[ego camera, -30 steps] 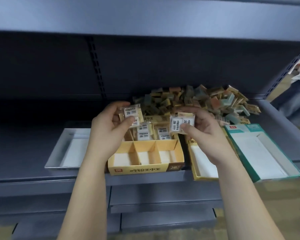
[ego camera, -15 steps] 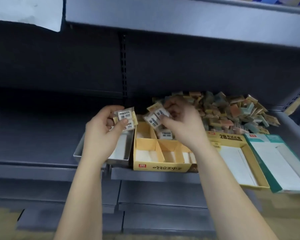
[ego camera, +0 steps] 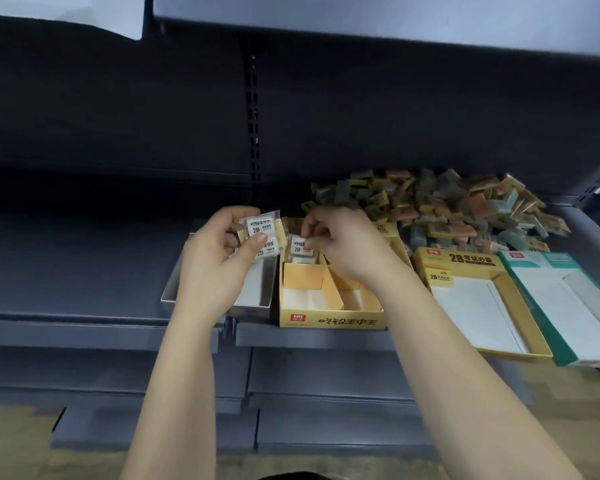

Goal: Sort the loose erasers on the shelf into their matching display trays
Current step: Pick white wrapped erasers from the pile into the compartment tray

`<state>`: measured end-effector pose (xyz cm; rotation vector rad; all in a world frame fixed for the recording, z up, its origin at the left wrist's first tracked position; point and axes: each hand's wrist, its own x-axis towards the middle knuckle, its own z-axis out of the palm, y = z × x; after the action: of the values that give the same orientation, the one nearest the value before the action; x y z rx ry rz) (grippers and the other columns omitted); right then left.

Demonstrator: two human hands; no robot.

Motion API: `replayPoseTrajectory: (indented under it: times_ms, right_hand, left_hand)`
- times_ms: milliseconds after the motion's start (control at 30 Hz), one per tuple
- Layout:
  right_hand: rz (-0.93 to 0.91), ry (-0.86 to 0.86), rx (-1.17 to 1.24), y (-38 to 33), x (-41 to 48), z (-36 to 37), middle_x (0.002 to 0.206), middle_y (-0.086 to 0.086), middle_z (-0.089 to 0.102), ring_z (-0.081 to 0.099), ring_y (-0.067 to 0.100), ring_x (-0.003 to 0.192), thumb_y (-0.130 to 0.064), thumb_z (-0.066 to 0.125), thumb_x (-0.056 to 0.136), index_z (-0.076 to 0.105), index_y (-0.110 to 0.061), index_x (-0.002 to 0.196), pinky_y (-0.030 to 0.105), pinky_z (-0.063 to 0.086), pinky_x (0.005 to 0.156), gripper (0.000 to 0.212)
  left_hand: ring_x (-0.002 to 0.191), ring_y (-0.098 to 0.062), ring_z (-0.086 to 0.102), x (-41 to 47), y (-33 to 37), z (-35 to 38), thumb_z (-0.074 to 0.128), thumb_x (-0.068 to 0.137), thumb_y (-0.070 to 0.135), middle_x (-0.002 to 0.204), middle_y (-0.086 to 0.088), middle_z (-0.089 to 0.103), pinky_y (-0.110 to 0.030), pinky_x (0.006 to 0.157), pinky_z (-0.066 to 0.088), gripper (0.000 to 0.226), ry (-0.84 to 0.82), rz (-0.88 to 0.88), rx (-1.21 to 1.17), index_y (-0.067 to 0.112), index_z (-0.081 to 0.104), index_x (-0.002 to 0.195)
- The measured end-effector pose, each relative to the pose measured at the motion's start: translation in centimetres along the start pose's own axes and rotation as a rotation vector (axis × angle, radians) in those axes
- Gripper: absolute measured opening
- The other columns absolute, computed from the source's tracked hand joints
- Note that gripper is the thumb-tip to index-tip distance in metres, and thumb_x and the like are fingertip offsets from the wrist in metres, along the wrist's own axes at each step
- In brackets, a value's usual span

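**2B eraser going into the back of the yellow divided tray**

The step in hand looks like placing. At centre frame the right hand pinches one wrapped 2B eraser between thumb and fingertips, low over the rear left compartment of the yellow divided tray. A white eraser already lies just beneath it. The left hand, just left of centre, grips a small stack of matching packets with the thumb across their face, held above the metal tray.

The pinched eraser shows its printed label to the camera. Its long axis runs roughly left to right in the frame, across the compartment. The stack in the left hand lies the same way, labels facing up.

The next move probably calls for lowering the eraser flat onto the one below, squared to the cardboard walls, then letting go and taking another from the stack. Most sorting remains: the pile of loose erasers fills the upper right of the shelf, and the front compartments hold none.
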<state>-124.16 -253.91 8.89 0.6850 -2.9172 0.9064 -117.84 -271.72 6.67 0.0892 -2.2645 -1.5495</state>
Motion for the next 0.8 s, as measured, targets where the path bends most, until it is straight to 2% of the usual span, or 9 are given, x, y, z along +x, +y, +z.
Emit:
replayPoseTrajectory:
  times_ms: [300, 500, 700, 800]
  right_hand:
    - [0.001, -0.037, -0.111, 0.0, 0.3, 1.0, 0.090, -0.004, 0.067, 0.057, 0.016, 0.094, -0.013, 0.068, 0.086, 0.066, -0.021, 0.094, 0.037, 0.052, 0.082, 0.010]
    - [-0.003, -0.044, -0.184, -0.2, 0.5, 1.0, 0.091, -0.004, 0.068, 0.057, 0.020, 0.101, -0.018, 0.072, 0.084, 0.069, -0.025, 0.088, 0.042, 0.048, 0.091, 0.008]
    - [-0.002, -0.034, -0.247, 0.2, 0.6, 1.1, 0.105, -0.003, 0.069, 0.046, 0.024, 0.116, -0.019, 0.065, 0.090, 0.073, -0.026, 0.093, 0.041, 0.041, 0.098, 0.011]
    - [0.004, -0.015, -0.253, 0.2, 0.8, 1.3, 0.104, -0.004, 0.067, 0.051, 0.025, 0.115, -0.020, 0.068, 0.088, 0.074, -0.028, 0.090, 0.044, 0.042, 0.099, 0.011]
  left_hand:
    - [0.072, -0.001, 0.058, 0.0, 0.0, 0.0, 0.067, 0.091, 0.016, 0.095, 0.010, 0.066, -0.015, 0.066, 0.048, 0.027, -0.019, 0.010, 0.005, 0.026, 0.064, 0.116]
    - [0.072, 0.000, 0.058, 0.0, -0.2, 0.0, 0.067, 0.091, 0.016, 0.094, 0.010, 0.066, -0.016, 0.066, 0.047, 0.026, -0.007, 0.013, 0.006, 0.026, 0.065, 0.115]
    - [0.070, 0.003, 0.057, -0.1, -0.1, 0.1, 0.067, 0.091, 0.016, 0.092, 0.009, 0.066, -0.010, 0.064, 0.044, 0.027, -0.018, 0.014, 0.012, 0.025, 0.064, 0.115]
    - [0.072, 0.001, 0.058, -0.1, -0.2, 0.1, 0.067, 0.091, 0.016, 0.094, 0.008, 0.066, -0.012, 0.066, 0.047, 0.026, -0.014, 0.014, 0.017, 0.025, 0.065, 0.115]
